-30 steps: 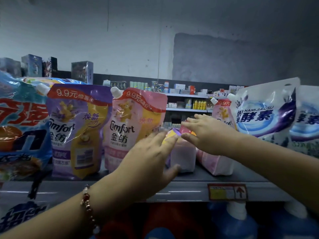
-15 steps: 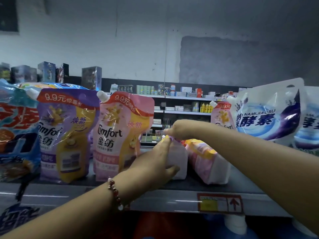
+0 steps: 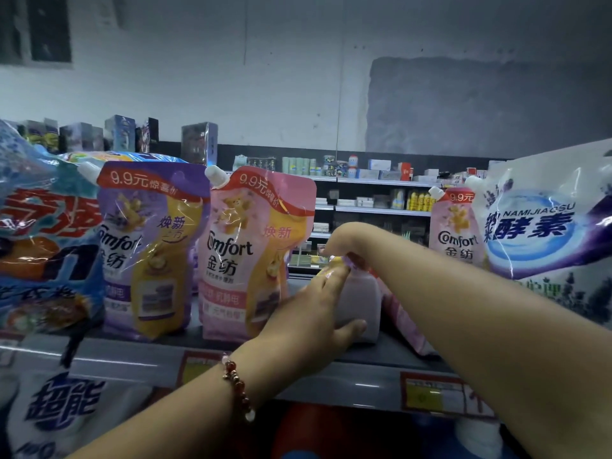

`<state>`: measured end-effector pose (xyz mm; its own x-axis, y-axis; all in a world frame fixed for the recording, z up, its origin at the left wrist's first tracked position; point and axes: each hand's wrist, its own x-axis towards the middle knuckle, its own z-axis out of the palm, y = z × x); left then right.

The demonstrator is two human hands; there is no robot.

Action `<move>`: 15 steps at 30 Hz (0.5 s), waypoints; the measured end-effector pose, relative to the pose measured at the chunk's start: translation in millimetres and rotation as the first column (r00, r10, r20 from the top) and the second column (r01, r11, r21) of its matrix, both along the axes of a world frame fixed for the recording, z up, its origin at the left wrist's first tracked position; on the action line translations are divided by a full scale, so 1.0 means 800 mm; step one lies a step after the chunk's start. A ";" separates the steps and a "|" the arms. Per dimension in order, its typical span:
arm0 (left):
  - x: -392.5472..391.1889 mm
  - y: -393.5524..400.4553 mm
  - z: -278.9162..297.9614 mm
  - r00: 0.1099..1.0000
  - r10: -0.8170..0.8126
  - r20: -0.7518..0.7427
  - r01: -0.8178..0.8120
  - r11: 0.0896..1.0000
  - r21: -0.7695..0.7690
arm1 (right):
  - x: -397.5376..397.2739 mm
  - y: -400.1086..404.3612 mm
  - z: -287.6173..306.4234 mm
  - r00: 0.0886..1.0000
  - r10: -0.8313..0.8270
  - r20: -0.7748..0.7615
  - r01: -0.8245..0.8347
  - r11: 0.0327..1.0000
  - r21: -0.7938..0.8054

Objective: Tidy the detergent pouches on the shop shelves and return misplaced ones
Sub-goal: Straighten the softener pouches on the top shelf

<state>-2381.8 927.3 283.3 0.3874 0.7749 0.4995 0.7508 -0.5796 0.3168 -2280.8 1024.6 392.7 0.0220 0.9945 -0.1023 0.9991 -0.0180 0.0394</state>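
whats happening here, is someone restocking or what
A person is straightening pouches on a shop shelf. Both hands are on one small lilac pouch in the gap between two pink Comfort pouches: the left hand holds its side, thumb under the front, and the right hand pinches its top. A purple Comfort pouch stands upright further left.

The purple Comfort pouch (image 3: 150, 246) and the pink Comfort pouch (image 3: 251, 250) are glossy plastic film, creased and catching the light, each with a smooth white plastic spout. The white pouch (image 3: 543, 220) has the same shiny, wrinkled skin. The shelf (image 3: 132, 359) edge looks like smooth grey painted metal. The wall (image 3: 298, 77) behind is matt, patchy plaster. The bracelet (image 3: 236, 389) has polished red beads.
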 end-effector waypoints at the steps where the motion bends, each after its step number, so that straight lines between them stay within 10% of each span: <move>1: 0.000 0.001 -0.001 1.000 -0.002 0.007 0.002 1.000 0.008 | -0.001 0.006 -0.005 0.999 0.016 0.033 -0.018 0.998 0.057; 9: 0.001 0.004 -0.007 0.998 -0.014 0.055 0.013 1.000 0.022 | 0.008 0.019 -0.019 0.984 0.056 0.172 -0.086 0.982 0.169; 15: -0.002 0.001 -0.010 0.997 -0.028 0.074 0.028 1.000 0.002 | 0.006 0.006 -0.006 0.993 0.067 -0.094 -0.036 0.952 0.304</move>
